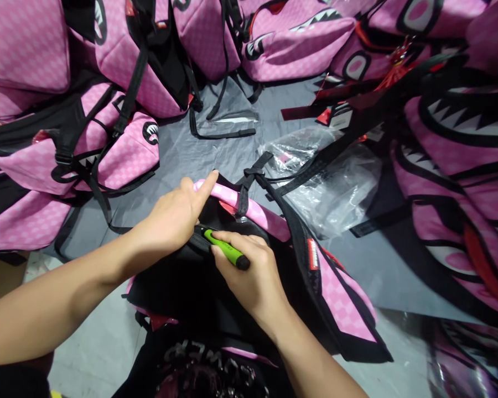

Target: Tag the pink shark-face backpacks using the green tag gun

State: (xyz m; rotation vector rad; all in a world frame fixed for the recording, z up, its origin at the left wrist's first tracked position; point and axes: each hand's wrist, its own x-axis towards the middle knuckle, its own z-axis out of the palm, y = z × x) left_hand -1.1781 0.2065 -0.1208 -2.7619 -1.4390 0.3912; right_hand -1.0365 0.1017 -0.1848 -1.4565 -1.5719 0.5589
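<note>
A black and pink checkered backpack (166, 293) lies in front of me, partly against my body. My left hand (182, 207) grips its upper edge, with the thumb stretched along a pink padded strip (265, 221); the other fingers are mostly hidden. In my right hand (249, 265) is a slim bright green tool with a black end (231, 254). Its dark front end points toward my left hand and touches or nearly touches the black fabric. The tip is too dark to make out, so its exact kind is unclear. A black shoulder strap (302, 243) runs down the right side.
Several pink backpacks with shark-mouth prints (141, 61) crowd the back and left of the grey surface (178, 149). More backpacks (456, 182) are heaped at right. A crumpled clear plastic bag (336, 188) and loose black straps (228, 134) lie beyond my hands.
</note>
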